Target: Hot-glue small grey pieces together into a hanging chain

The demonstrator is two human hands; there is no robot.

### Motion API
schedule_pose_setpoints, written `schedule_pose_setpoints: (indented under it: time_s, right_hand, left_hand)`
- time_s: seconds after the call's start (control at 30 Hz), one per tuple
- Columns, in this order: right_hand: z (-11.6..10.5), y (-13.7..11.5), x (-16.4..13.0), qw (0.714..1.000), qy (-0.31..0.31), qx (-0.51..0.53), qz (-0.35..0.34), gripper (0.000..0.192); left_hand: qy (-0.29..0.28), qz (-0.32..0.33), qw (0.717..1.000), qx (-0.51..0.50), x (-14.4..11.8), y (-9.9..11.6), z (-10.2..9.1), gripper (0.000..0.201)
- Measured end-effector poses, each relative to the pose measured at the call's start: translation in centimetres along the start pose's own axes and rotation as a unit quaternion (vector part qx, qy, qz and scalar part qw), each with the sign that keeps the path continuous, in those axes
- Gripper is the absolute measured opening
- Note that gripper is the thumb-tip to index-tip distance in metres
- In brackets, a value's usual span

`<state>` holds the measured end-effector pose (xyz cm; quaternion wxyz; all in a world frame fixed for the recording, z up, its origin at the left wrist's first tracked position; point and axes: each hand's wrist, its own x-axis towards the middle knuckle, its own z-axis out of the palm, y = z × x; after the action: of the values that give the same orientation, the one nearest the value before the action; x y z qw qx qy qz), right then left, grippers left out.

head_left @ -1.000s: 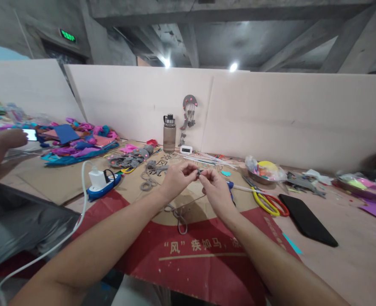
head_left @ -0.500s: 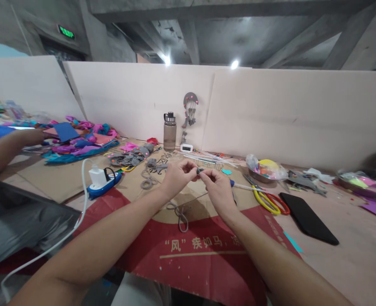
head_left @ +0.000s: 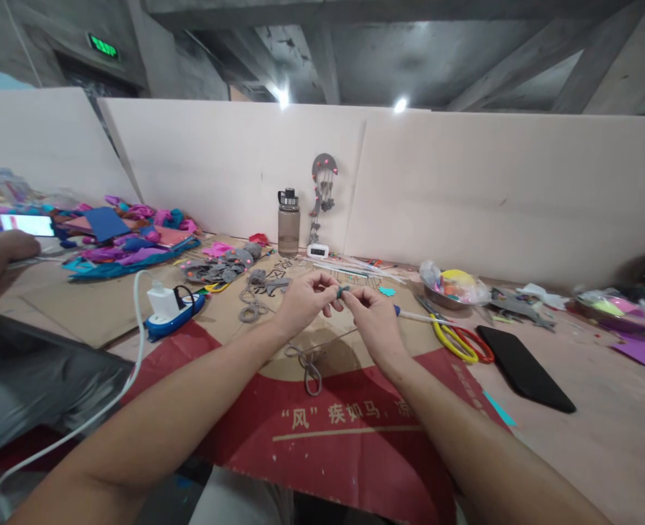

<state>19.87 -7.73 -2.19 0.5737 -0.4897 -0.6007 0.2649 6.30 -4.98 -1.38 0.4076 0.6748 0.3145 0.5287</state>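
Between the fingertips of both hands is a small dark grey-green piece [head_left: 342, 291], too small to name for certain. My left hand [head_left: 312, 302] pinches its left side, thumb against fingers. Opposite it, my right hand [head_left: 374, 321] pinches the right side. Below the hands a loop of grey cord [head_left: 312, 372] lies on the cardboard [head_left: 279, 350], and a thin strand runs up toward my right hand. More grey cord [head_left: 252, 312] is coiled to the left of my left hand. A teal paper scrap [head_left: 387, 291] lies just beyond my right hand.
Yellow-handled scissors [head_left: 457, 343], red-handled scissors [head_left: 484, 354] and a black phone [head_left: 524, 368] lie at the right. A blue power strip [head_left: 174, 321] with a white cable stands left. Behind are a bottle [head_left: 288, 226] and a hanging grey moon ornament [head_left: 324, 171]. Another person's hand [head_left: 19, 246] is far left.
Both my hands stay pinched on the small piece, which shows slightly greener now. The other person's hand has moved left, and a lit phone shows beside it. The view has shifted slightly.
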Motion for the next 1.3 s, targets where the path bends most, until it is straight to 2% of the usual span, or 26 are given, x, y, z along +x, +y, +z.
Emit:
schedule_pose_setpoints:
  time_s: [0.47,0.6,0.77,1.07,1.3]
  right_hand:
    - [0.0,0.5,0.2,1.0,0.006,-0.023,0.014,0.027]
    - [0.1,0.8,0.3,0.999,0.033,-0.003,0.01,0.024]
    - [0.1,0.5,0.2,1.0,0.004,0.022,0.002,0.021]
    - [-0.2,0.5,0.2,0.999,0.028,0.041,0.013,0.02]
    - [-0.3,0.6,-0.1,0.999,0.029,0.02,0.0,0.018]
  left_hand:
    - [-0.028,-0.012,0.999,-0.029,0.1,-0.4,-0.2,0.01]
    - [-0.037,-0.029,0.998,-0.048,0.2,-0.5,-0.3,0.01]
    - [-0.052,-0.056,0.994,-0.08,0.4,-0.8,-0.4,0.012]
    - [-0.076,-0.128,0.971,-0.186,0.7,-1.2,-0.2,0.026]
    - [-0.089,-0.164,0.961,-0.204,0.6,-1.3,-0.2,0.032]
